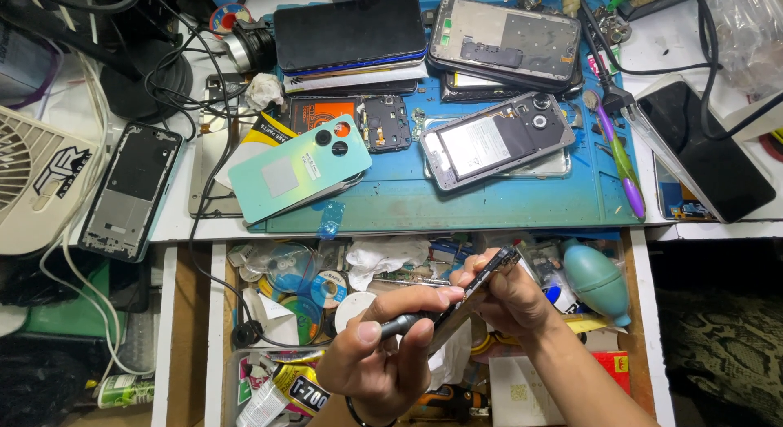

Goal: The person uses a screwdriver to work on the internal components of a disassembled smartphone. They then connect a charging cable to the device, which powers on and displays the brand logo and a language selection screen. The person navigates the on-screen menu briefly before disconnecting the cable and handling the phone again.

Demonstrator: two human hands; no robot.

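Phone frame, thin, light and judged fragile, is pinched edge-on by the right hand above the open drawer, near the scene's middle. A dark screwdriver is gripped by the left hand; edges are best held.

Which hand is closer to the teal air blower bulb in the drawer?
Right. The right hand, holding a phone edge-on, is just left of the teal air blower bulb. The left hand, gripping a screwdriver, is farther left and lower.
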